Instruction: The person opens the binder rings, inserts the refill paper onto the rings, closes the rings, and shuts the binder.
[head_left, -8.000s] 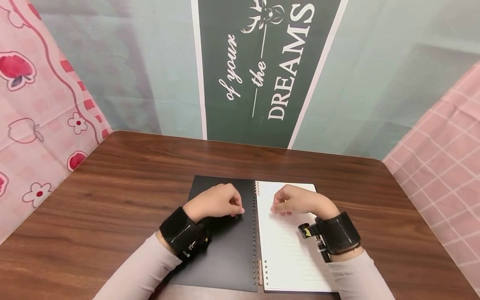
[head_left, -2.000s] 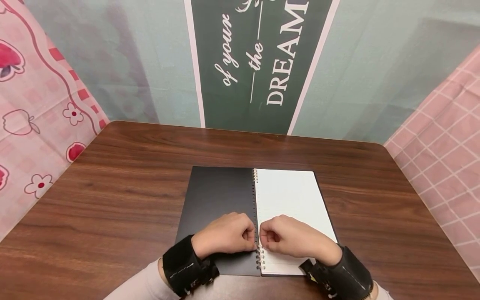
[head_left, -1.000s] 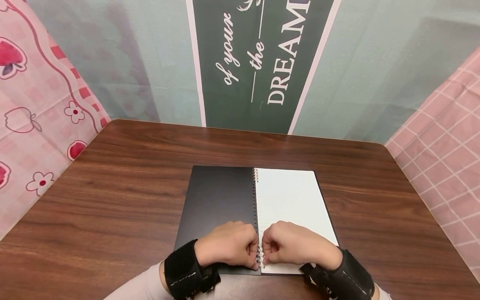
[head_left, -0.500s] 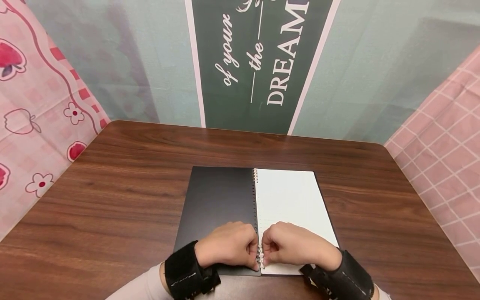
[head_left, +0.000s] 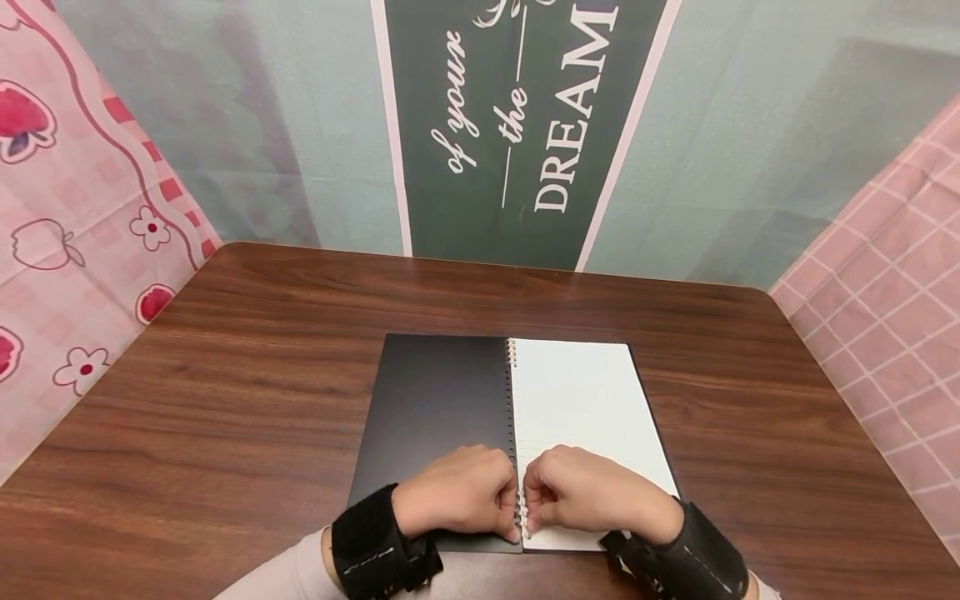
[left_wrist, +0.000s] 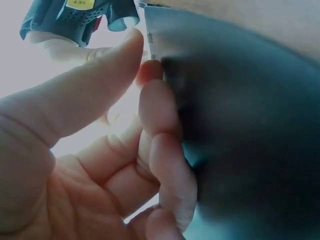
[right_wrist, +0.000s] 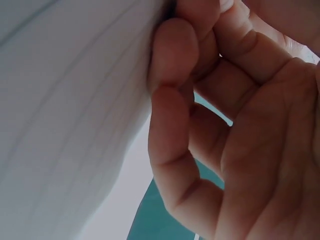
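Note:
A ring-binder notebook lies open and flat, its black cover [head_left: 446,392] at left and its lined white pages [head_left: 573,392] at right. Both hands meet at the near end of its spine. My left hand [head_left: 461,492] pinches the near binder rings [head_left: 522,508] from the cover side, thumb and curled fingers at the edge. Facing it, my right hand [head_left: 592,492] pinches the same rings from the page side. In the right wrist view, curled fingers [right_wrist: 172,130] rest against the lined paper. The fingers partly hide the rings. Another ring group [head_left: 512,351] shows at the far end.
The notebook lies near the front edge of a brown wood-grain table [head_left: 247,400]. A black wrist strap [head_left: 371,542] with a small camera sits on each wrist. Printed cloth [head_left: 300,125] hangs behind the table and at both sides.
Eight seconds ago both hands hovered higher over the notebook and the near rings stood apart. They came down to the spine's near end, where the rings now meet; little moved in the last second.

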